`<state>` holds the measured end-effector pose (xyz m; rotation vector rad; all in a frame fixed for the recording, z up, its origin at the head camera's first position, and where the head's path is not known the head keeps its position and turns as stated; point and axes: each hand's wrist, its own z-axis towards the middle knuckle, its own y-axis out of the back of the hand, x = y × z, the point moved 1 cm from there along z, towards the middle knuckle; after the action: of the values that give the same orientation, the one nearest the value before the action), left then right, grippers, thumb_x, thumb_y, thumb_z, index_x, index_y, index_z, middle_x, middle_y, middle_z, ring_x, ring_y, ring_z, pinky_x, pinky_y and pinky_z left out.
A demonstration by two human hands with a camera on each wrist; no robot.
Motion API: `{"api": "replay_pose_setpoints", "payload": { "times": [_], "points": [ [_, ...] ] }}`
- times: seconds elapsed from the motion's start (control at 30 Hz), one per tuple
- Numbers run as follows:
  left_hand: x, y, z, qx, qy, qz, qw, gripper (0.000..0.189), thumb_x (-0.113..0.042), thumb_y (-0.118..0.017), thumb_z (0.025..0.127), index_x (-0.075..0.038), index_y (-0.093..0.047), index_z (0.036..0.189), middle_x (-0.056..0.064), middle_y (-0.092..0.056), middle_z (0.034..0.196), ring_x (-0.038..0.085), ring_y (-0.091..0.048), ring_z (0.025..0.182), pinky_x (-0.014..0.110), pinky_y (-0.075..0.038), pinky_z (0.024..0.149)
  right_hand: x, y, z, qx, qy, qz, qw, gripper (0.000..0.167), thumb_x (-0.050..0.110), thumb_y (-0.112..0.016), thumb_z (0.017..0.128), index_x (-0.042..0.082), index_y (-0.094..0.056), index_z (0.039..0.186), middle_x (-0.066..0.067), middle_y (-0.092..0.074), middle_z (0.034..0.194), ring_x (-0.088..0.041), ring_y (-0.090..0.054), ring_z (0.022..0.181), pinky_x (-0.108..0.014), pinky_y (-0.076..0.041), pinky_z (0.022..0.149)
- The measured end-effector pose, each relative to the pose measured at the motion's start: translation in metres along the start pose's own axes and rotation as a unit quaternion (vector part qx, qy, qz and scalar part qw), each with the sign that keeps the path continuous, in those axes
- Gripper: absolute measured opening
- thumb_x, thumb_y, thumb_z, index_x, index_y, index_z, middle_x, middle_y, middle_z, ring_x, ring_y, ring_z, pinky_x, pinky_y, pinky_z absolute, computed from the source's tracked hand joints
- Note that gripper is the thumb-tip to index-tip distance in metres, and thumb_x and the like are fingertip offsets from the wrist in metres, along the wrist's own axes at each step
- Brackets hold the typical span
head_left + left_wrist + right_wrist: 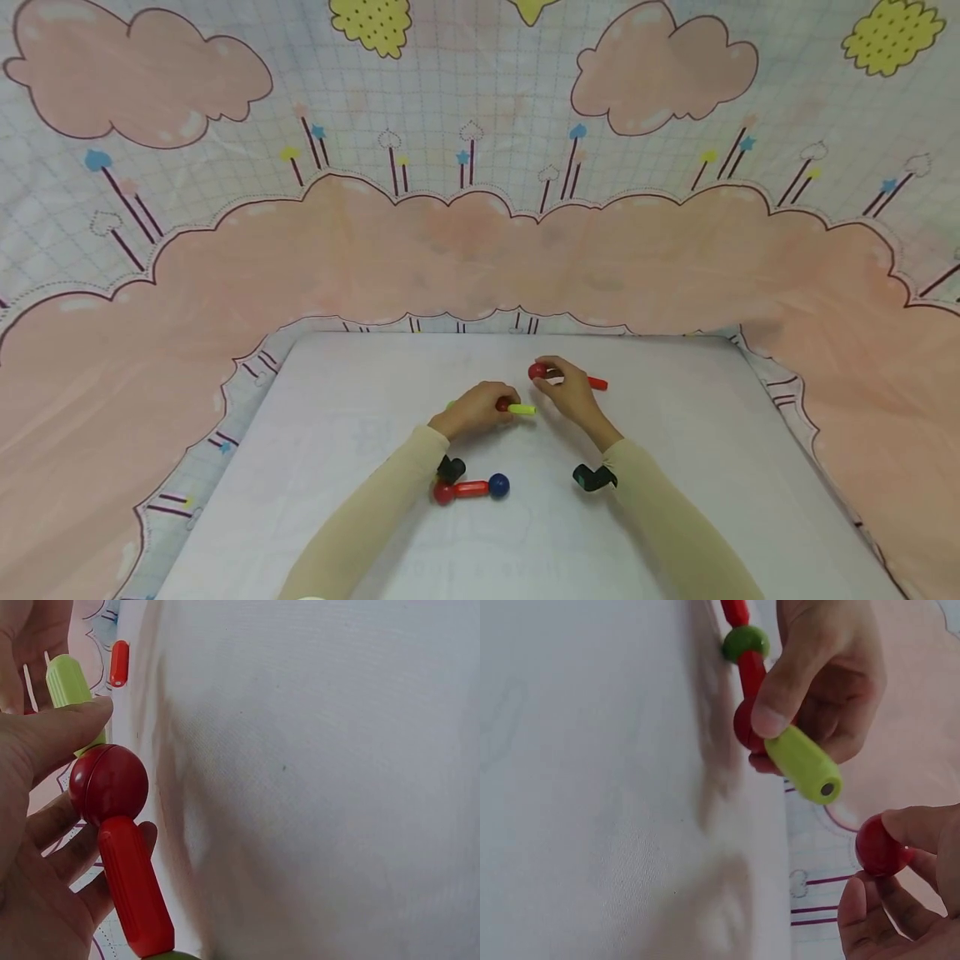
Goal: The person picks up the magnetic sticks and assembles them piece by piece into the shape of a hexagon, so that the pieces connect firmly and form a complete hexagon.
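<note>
My left hand [480, 408] grips a chain of toy building pieces, its thumb pressing a dark red ball [112, 784]. From that ball a yellow-green rod [804, 765] sticks out, showing a metal dot at its tip. On its other side a red rod [136, 889] leads to a green ball [746, 645], with another red rod [735, 610] beyond. My right hand [570, 396] pinches a single red ball [883, 846] between thumb and fingers, a short gap from the yellow-green tip. Behind the right hand, a loose red rod [597, 383] lies on the table.
Nearer the camera, a red ball [444, 492] and a blue ball [498, 486] joined by a red rod [472, 489] lie on the white table [360, 517], close to my left sleeve. A patterned cloth [450, 258] hangs behind the table.
</note>
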<state>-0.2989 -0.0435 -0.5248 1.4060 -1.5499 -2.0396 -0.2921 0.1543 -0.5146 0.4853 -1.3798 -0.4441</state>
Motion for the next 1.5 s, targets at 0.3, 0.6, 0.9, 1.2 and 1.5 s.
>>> {"api": "replay_pose_setpoints", "payload": {
  "times": [0.3,0.6,0.9,1.2,1.5],
  "points": [
    [0.001,0.0,-0.001,-0.004,0.003,-0.015,0.9999,0.022,-0.018,-0.075,0.087,-0.013,-0.07,0.108,-0.002,-0.066,0.097,0.011,-0.053,0.086,0.026,-0.047,0.083,0.009,0.01,-0.023,-0.005,0.013,0.021,0.9997,0.039,0.016,-0.073,0.089,0.011,-0.063,0.126,-0.01,-0.066,0.123,-0.027,-0.062,0.112,-0.042,-0.054,0.091],
    [0.003,-0.001,-0.001,-0.013,-0.005,-0.021,0.9997,0.02,-0.016,-0.075,0.087,-0.013,-0.069,0.106,-0.001,-0.065,0.096,0.01,-0.053,0.085,0.025,-0.047,0.081,0.005,0.01,-0.043,0.002,0.008,0.01,0.9999,0.039,0.014,-0.076,0.086,0.013,-0.064,0.123,-0.008,-0.068,0.117,-0.025,-0.063,0.108,-0.035,-0.055,0.087],
    [0.002,0.0,-0.002,-0.011,0.003,-0.02,0.9997,0.021,-0.016,-0.074,0.088,-0.013,-0.069,0.107,-0.001,-0.066,0.099,0.012,-0.054,0.087,0.026,-0.047,0.083,-0.002,0.005,-0.057,-0.012,0.021,0.006,0.9997,0.039,0.011,-0.076,0.085,0.013,-0.066,0.122,-0.007,-0.066,0.114,-0.025,-0.063,0.106,-0.033,-0.055,0.084],
    [0.004,-0.001,-0.001,-0.01,-0.007,-0.023,0.9997,0.02,-0.018,-0.074,0.088,-0.013,-0.069,0.107,-0.001,-0.065,0.097,0.011,-0.053,0.086,0.026,-0.047,0.083,-0.001,-0.001,-0.06,-0.004,0.013,0.015,0.9998,0.039,0.008,-0.076,0.084,0.012,-0.066,0.121,-0.008,-0.064,0.115,-0.025,-0.063,0.106,-0.03,-0.055,0.081],
    [0.003,0.0,-0.002,-0.016,-0.009,-0.023,0.9996,0.018,-0.014,-0.075,0.086,-0.014,-0.069,0.103,-0.001,-0.065,0.095,0.013,-0.053,0.086,0.028,-0.046,0.083,-0.007,-0.005,-0.061,0.002,-0.004,0.017,0.9998,0.039,0.008,-0.076,0.084,0.012,-0.065,0.122,-0.009,-0.064,0.118,-0.025,-0.063,0.108,-0.033,-0.055,0.085]
  ]
}}
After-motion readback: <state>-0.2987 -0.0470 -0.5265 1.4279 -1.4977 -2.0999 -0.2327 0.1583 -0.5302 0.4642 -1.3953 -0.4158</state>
